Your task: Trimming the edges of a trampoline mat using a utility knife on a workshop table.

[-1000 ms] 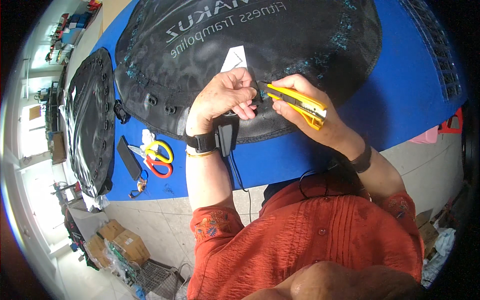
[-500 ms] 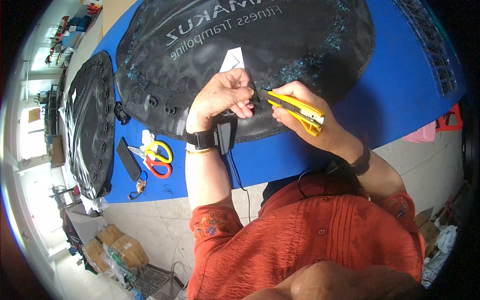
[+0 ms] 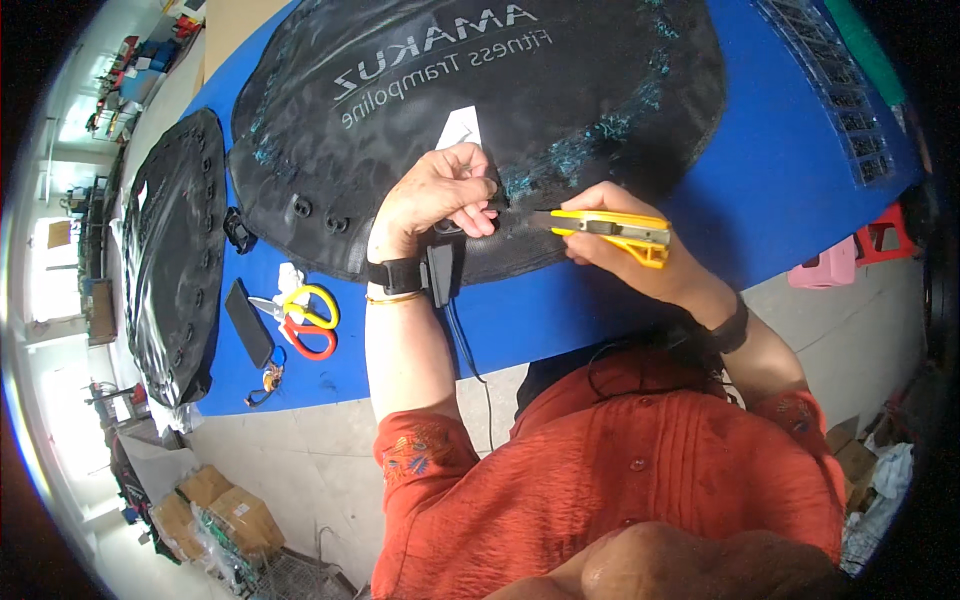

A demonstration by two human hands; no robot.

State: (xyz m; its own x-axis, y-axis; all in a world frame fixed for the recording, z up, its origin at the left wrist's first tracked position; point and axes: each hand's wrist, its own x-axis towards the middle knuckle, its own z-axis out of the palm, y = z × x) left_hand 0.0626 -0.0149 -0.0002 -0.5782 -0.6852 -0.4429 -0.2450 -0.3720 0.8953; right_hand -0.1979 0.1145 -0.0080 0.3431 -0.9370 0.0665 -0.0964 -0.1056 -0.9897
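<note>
A large round black trampoline mat [image 3: 400, 120] with pale lettering and scattered blue thread bits is spread in front of me. Over its near edge my left hand [image 3: 440, 195] is closed in a pinch; what the fingertips hold is too small and dark to make out. My right hand [image 3: 670, 275] grips a yellow utility knife [image 3: 610, 228], its thin blade pointing left toward the pinching fingers, with a gap between. Just beyond my left hand lies a white paper piece [image 3: 458, 128]. Below that wrist is a black box-shaped device [image 3: 441, 275] with a cable.
Scissors [image 3: 312, 322] with red and yellow handles lie left on the blue table [image 3: 560, 310], beside a flat black slab [image 3: 248, 322]. A second black mat [image 3: 175, 250] is at the far left. Pink and red stools [image 3: 828, 265] stand right, cardboard boxes [image 3: 245, 520] lower left.
The knife has drawn back to the right, away from my left fingertips, and turned more level. My left hand keeps its pinch. The whole view has shifted slightly.
</note>
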